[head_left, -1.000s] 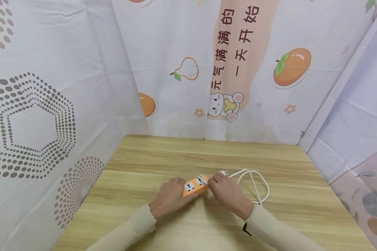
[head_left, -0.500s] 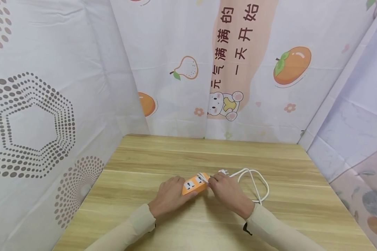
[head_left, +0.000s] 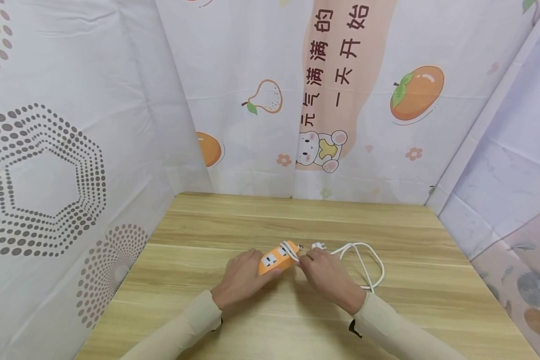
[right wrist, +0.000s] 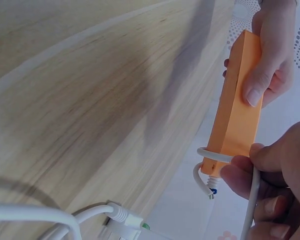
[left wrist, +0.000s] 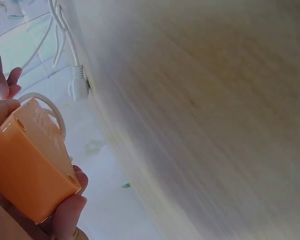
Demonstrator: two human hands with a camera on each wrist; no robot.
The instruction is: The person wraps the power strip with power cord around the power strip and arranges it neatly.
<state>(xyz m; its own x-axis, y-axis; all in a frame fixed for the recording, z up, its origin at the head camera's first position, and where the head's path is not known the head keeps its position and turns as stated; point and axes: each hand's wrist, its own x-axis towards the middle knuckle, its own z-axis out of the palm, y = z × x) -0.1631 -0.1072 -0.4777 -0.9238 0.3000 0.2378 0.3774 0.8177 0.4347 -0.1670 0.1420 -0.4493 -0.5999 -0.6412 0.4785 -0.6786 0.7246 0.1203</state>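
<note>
My left hand [head_left: 240, 280] holds an orange power strip [head_left: 276, 254] by its near-left end, thumb along the front side. The strip slants with its far end up to the right, two white sockets facing up. A white cord [right wrist: 254, 195] loops round that far end. My right hand [head_left: 326, 275] pinches the cord between thumb and forefinger beside the strip, as the right wrist view shows. In the left wrist view the strip's end face [left wrist: 30, 170] fills the hand's grasp. Just beyond my right hand lies the white plug [head_left: 317, 246], partly hidden in the head view.
The remaining cord [head_left: 381, 265] lies in a loose loop on the wood-grain table [head_left: 234, 220], right of my right hand. Printed white curtains [head_left: 247, 150] stand along the table's back and both sides.
The power strip has shifted slightly up and left in the head view, with more of its cord-wrapped end showing. My right hand keeps pinching the cord almost in place.
</note>
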